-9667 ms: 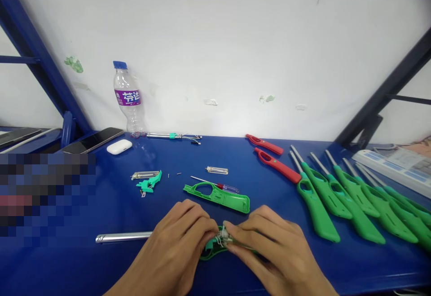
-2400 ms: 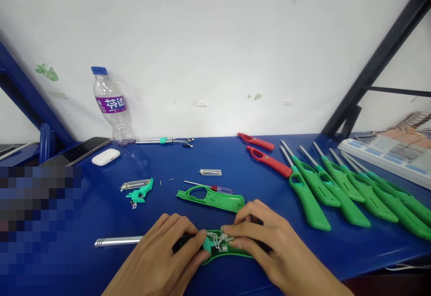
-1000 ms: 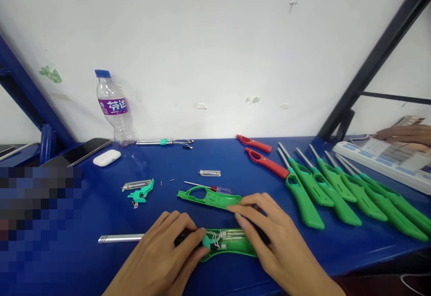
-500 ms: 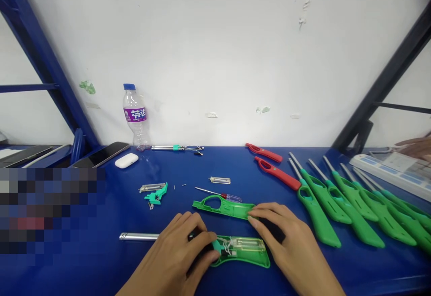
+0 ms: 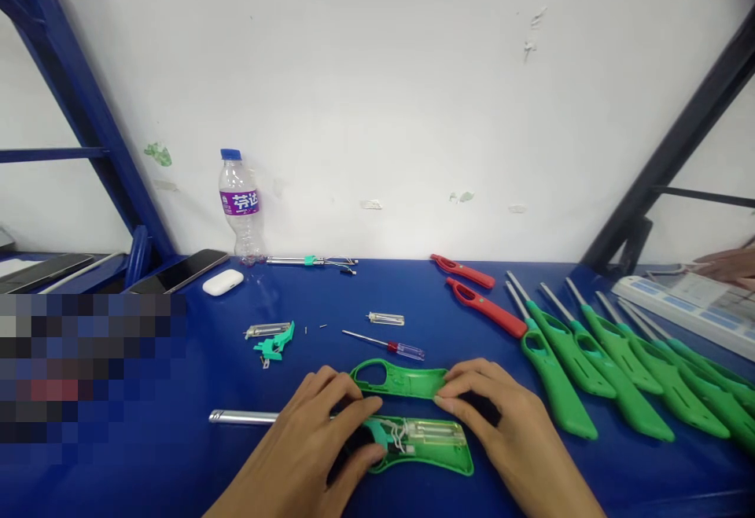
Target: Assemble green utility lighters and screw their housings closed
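Observation:
An opened green lighter body with its inner parts showing lies on the blue table near the front, its metal tube pointing left. My left hand presses down on its left end, fingers curled over the trigger part. My right hand pinches the right end of the loose green cover half, which sits just behind the open body.
A small red-handled screwdriver, a clear tube and small teal parts lie behind. Several green lighters and two red ones lie at right. A bottle, phone and white case stand at back left. Another person's hand shows far right.
My right hand left the open lighter body, took hold of the loose cover half and drew it nearer to the body. My left hand stayed on the body.

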A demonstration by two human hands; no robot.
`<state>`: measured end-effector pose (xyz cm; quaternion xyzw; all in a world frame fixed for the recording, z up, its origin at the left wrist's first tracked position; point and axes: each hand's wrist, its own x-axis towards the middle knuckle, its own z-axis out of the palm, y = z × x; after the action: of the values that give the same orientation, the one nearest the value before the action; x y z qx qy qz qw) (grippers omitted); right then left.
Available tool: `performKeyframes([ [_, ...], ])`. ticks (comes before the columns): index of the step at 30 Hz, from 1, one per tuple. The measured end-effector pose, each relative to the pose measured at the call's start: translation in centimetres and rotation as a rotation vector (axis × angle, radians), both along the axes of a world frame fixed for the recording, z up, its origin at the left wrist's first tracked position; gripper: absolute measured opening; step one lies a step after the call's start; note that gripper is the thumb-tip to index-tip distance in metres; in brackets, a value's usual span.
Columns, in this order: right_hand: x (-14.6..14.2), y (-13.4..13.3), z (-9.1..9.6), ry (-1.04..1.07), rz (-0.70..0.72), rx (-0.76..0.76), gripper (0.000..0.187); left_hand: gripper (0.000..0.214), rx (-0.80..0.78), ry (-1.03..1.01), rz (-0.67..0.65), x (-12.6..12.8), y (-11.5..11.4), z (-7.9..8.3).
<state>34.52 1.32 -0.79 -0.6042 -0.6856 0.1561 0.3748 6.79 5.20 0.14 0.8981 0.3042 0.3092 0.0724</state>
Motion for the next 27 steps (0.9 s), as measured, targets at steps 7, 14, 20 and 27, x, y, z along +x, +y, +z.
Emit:
performKeyframes([
  [7, 0.0, -0.1, 0.1, 0.038, 0.012, 0.007, 0.016, 0.033, 0.073, -0.058, 0.195, -1.5, 1.1, 1.1],
  [14, -0.2, -0.2, -0.1, 0.043, -0.082, 0.005, 0.017, 0.030, -0.023, 0.016, 0.190, -2.7, 1.8, 0.9],
  [20, -0.5, -0.5, 0.4, 0.007, -0.128, 0.144, 0.019, 0.029, 0.105, -0.065, 0.119, -2.3, 2.2, 0.7],
  [27, -0.2, -0.7, 1.0, -0.040, -0.074, 0.341, 0.022, 0.021, 0.196, -0.176, 0.073, -2.3, 1.8, 3.1],
])
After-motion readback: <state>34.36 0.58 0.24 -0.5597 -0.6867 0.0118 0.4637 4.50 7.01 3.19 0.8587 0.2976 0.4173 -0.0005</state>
